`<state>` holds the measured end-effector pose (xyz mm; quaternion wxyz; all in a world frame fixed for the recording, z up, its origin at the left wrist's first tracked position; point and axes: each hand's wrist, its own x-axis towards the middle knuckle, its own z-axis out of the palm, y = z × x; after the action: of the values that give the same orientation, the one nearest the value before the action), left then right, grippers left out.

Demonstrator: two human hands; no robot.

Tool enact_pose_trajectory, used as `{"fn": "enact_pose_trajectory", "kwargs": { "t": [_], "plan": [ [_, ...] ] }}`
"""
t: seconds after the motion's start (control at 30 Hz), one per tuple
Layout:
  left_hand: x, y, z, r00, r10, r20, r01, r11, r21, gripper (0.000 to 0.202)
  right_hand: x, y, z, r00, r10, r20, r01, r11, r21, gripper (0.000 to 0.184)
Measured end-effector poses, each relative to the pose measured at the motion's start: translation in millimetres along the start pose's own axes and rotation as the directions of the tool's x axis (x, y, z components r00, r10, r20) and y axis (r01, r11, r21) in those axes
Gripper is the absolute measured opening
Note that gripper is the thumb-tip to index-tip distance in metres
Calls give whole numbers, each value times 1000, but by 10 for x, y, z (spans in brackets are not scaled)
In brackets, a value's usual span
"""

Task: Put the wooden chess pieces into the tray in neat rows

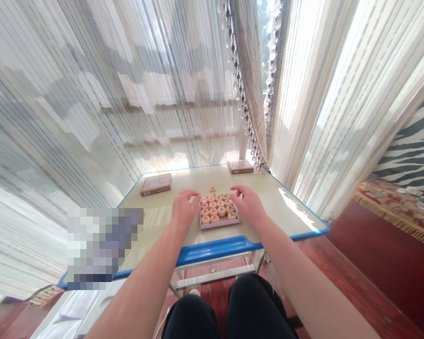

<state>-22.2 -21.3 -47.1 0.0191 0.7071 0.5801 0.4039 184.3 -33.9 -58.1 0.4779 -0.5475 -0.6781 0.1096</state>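
A shallow box tray (219, 224) filled with several round wooden game pieces (217, 207) sits near the front middle of a beige table (162, 214) with a blue rim. My left hand (184, 208) rests at the tray's left side, fingers curled over its upper left corner. At the tray's right side lies my right hand (246, 203), its fingers curled over the upper right corner. One loose piece (212, 189) lies on the table just beyond the tray.
A flat brown box (156, 183) lies at the table's back left and another box part (240, 165) at the back right. Striped curtains (109, 94) hang close behind the table. A pixelated patch covers the table's front left. Red floor and a rug lie to the right.
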Motion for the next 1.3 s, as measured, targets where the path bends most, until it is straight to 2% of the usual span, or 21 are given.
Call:
{"fn": "enact_pose_trajectory", "kwargs": {
  "t": [0.07,0.13,0.2,0.23,0.37,0.57,0.63,0.73,0.9,0.97,1.07,1.13,1.3],
  "plan": [
    [11,-45,28,1000,1,-11,0,997,77,26,51,33,42,999,-14,-35,14,1000,7,35],
    [23,-83,56,997,-67,-23,69,994,88,28,142,74,72,1000,-11,-19,11,1000,9,33],
    [40,-120,77,989,-149,-2,149,986,73,31,268,113,91,997,21,81,-21,1000,-6,30],
    [51,-137,83,982,-186,16,184,981,65,31,339,126,101,990,3,144,2,999,-37,29],
    [100,-192,80,963,-264,58,261,964,51,31,627,110,188,908,-161,386,220,969,-116,35],
    [143,-234,92,955,-294,43,290,954,74,30,903,51,371,772,-227,594,405,896,-184,36],
    [155,-242,100,953,-300,40,296,952,81,29,934,87,376,775,-243,583,412,894,-174,31],
    [183,-254,101,952,-305,29,300,948,104,27,959,186,335,816,-220,535,359,918,-169,25],
    [220,-270,86,957,-288,5,285,948,143,25,989,319,238,842,-155,517,333,903,-271,12],
    [222,-269,81,959,-285,15,280,949,143,25,974,326,201,860,-107,499,299,898,-323,15],
    [215,-258,77,959,-281,30,275,951,139,25,932,298,149,881,-1,473,216,891,-399,34],
    [204,-247,76,958,-283,44,274,952,136,25,911,272,124,881,12,473,209,887,-411,35],
    [177,-220,78,962,-258,87,245,959,139,25,901,234,111,830,-91,551,340,865,-370,20]
  ]
}}
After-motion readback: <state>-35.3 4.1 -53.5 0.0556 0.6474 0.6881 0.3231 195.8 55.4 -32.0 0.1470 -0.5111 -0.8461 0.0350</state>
